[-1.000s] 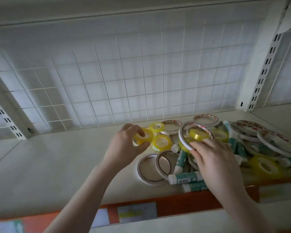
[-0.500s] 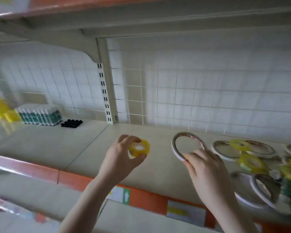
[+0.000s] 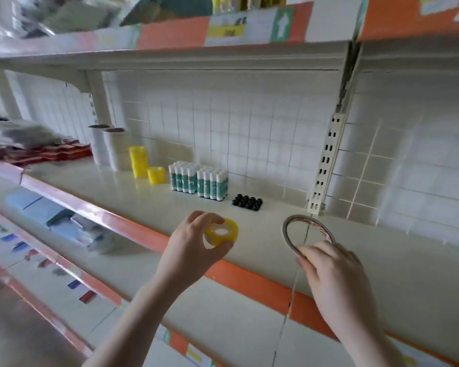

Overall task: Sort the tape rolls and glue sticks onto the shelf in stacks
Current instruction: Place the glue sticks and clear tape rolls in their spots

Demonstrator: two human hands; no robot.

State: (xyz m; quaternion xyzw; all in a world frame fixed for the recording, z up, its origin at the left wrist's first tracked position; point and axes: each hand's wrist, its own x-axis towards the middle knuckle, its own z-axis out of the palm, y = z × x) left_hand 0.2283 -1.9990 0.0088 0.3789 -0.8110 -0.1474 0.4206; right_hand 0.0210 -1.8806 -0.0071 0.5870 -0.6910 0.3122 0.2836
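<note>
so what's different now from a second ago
The left hand lifted a small yellow tape roll out of the loose pile, and the right hand lifted a thin white tape ring. Both were carried left along the shelf toward the sorted yellow tape stacks and glue sticks. The pile has dropped out of view. Neither grip has changed since the pickup.

Black caps (image 3: 247, 202); red packs (image 3: 64, 152).
</note>
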